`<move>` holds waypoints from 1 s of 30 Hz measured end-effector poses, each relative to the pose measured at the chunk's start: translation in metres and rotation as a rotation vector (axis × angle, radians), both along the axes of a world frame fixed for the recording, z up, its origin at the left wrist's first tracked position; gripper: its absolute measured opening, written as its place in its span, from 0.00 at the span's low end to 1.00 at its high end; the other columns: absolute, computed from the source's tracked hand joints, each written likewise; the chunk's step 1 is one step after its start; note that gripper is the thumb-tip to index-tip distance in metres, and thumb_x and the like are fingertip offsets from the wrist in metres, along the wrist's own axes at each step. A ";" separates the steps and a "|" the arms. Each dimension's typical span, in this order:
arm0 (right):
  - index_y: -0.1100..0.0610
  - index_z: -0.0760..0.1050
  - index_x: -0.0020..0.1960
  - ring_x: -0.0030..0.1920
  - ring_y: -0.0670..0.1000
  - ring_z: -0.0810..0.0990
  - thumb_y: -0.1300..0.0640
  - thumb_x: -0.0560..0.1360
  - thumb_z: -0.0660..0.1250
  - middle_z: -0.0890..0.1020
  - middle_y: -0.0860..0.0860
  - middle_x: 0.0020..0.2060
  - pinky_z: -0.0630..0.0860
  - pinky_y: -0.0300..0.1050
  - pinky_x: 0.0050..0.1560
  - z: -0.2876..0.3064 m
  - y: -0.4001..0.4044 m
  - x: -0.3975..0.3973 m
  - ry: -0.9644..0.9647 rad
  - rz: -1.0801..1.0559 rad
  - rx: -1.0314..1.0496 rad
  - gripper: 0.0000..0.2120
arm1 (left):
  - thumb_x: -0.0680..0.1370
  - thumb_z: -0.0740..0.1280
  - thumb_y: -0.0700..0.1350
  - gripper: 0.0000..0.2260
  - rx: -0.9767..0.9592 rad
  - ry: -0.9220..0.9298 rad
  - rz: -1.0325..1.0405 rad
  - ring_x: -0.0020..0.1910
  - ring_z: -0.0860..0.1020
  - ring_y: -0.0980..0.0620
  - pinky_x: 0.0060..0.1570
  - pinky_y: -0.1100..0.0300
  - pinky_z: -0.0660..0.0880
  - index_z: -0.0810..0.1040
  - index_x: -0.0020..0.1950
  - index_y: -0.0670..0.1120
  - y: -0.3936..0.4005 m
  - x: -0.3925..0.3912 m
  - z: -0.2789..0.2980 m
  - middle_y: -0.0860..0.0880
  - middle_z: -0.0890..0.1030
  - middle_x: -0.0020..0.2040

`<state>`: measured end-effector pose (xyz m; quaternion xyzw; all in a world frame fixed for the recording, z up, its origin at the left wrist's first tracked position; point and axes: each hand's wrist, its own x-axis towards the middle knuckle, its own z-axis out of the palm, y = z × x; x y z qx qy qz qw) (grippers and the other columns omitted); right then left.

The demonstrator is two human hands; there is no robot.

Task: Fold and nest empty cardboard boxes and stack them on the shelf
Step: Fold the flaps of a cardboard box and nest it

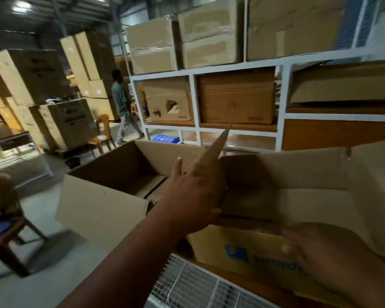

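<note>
While the left hand (193, 196) is gripping the raised side flap (211, 158) of an open cardboard box (287, 196) at centre frame, thumb sticking up and fingers wrapped round the flap's far face, the right hand (333, 258) at lower right is pinching the box's near wall, thumb laid over the printed blue logo (237, 253). A second open box (120, 174) is sitting just left of it, touching or nearly so; whether they are nesting yet cannot be told.

Material: plain brown corrugated board, matte, creased along the flap folds, corners sharp. Judgement: empty, so light; walls stiff across the flutes but giving readily along scored lines; dry surface, not slippery. Best hold looks to be at flap edges and folded corners, not mid-panel, which would buckle.

White metal shelf frame (195, 101) is standing across upper centre, its bays holding cartons. White wire grid (187, 287) lying at bottom.
</note>
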<state>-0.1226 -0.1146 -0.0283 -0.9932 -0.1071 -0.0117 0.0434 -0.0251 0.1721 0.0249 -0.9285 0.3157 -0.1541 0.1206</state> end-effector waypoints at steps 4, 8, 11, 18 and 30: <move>0.16 0.57 0.57 0.60 0.42 0.79 0.16 0.70 0.31 0.75 0.32 0.60 0.79 0.47 0.60 -0.041 -0.030 0.018 0.064 -0.076 0.009 0.23 | 0.77 0.62 0.72 0.30 0.099 0.044 0.298 0.85 0.54 0.38 0.72 0.20 0.35 0.77 0.73 0.59 0.031 0.004 -0.038 0.43 0.69 0.80; 0.22 0.59 0.61 0.60 0.41 0.77 0.16 0.68 0.28 0.73 0.31 0.64 0.78 0.42 0.60 -0.028 -0.025 0.013 0.106 -0.100 0.032 0.31 | 0.76 0.65 0.72 0.33 0.115 0.129 0.331 0.80 0.66 0.38 0.77 0.24 0.40 0.75 0.75 0.53 0.027 0.006 -0.064 0.40 0.73 0.77; 0.25 0.64 0.66 0.60 0.39 0.76 0.21 0.73 0.30 0.73 0.31 0.62 0.77 0.40 0.58 -0.010 -0.011 -0.001 0.092 -0.120 -0.025 0.33 | 0.79 0.62 0.70 0.25 0.009 0.129 0.246 0.62 0.76 0.41 0.71 0.33 0.67 0.81 0.62 0.53 0.011 0.006 -0.062 0.45 0.79 0.61; 0.32 0.68 0.69 0.61 0.40 0.73 0.35 0.86 0.53 0.75 0.33 0.62 0.77 0.42 0.55 -0.019 -0.009 -0.019 -0.040 -0.135 0.015 0.13 | 0.83 0.58 0.64 0.23 -0.144 0.513 0.287 0.57 0.80 0.43 0.57 0.51 0.75 0.81 0.60 0.48 -0.034 0.031 -0.038 0.46 0.83 0.58; 0.42 0.75 0.65 0.56 0.52 0.77 0.38 0.85 0.61 0.79 0.43 0.58 0.76 0.50 0.50 -0.046 -0.002 -0.032 -0.261 -0.240 -0.019 0.13 | 0.80 0.66 0.67 0.35 -0.266 0.723 0.545 0.72 0.76 0.40 0.73 0.46 0.72 0.72 0.81 0.47 -0.077 0.093 -0.072 0.41 0.75 0.77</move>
